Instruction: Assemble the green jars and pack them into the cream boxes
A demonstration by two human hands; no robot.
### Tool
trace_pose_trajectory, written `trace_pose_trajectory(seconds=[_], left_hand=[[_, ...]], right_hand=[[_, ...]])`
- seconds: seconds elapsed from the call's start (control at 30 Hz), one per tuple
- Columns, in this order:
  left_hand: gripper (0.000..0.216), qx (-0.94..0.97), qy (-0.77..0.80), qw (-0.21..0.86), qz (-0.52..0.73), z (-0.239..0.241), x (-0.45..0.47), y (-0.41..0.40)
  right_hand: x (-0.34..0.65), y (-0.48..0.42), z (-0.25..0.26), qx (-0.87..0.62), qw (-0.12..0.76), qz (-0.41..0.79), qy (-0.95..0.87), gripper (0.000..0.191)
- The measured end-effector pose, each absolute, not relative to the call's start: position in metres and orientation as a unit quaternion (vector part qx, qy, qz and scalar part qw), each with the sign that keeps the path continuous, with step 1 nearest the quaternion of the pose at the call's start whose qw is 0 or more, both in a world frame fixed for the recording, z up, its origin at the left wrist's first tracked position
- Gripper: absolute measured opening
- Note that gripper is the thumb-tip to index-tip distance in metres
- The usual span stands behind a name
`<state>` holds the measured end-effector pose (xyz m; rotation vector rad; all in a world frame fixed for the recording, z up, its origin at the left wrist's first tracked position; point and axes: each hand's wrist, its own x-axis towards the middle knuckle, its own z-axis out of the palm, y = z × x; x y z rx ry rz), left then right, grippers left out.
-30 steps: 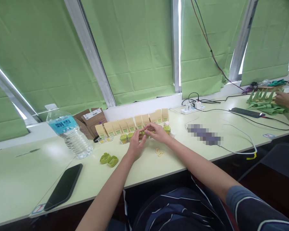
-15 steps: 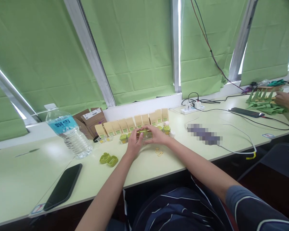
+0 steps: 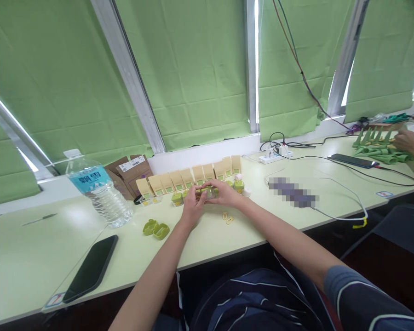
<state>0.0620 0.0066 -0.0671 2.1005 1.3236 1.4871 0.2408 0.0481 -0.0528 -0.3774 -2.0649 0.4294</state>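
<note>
My left hand (image 3: 192, 205) and my right hand (image 3: 224, 193) meet over a small clear box with a green and yellow insert (image 3: 206, 192), both pinching it from either side. Behind them stands a row of several small tan cartons with green labels (image 3: 189, 177). More small green-topped boxes (image 3: 177, 198) sit beside the hands. Two yellow rubber bands (image 3: 227, 217) lie just in front of my right hand. A green open case (image 3: 156, 228) lies to the left of my left forearm.
A water bottle (image 3: 98, 186) stands at the left, with a black phone (image 3: 90, 267) nearer the desk edge. Brown cardboard packets (image 3: 131, 169) lean at the back. A power strip (image 3: 275, 156), cables and another phone (image 3: 352, 161) lie right, where another person's hand (image 3: 410, 142) handles green parts (image 3: 379, 147).
Both hands have drawn closer together around the small box and shifted slightly toward the cartons. Everything else on the desk has stayed put.
</note>
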Motion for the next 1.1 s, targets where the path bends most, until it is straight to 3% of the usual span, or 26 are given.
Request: trace_pose_trajectory(seconds=[0.37, 0.57, 1.1], left_hand=[[0.038, 0.732, 0.443, 0.081, 0.511, -0.063, 0.063, 0.003], [0.049, 0.743, 0.44, 0.04, 0.502, -0.063, 0.065, 0.002], [0.044, 0.751, 0.439, 0.017, 0.492, -0.061, 0.063, 0.002]], right_hand=[[0.245, 0.045, -0.052, -0.178, 0.477, 0.192, -0.839, 0.046], [0.243, 0.053, -0.059, -0.21, 0.475, 0.201, -0.83, 0.055], [0.247, 0.055, -0.057, -0.253, 0.423, 0.149, -0.857, 0.057]])
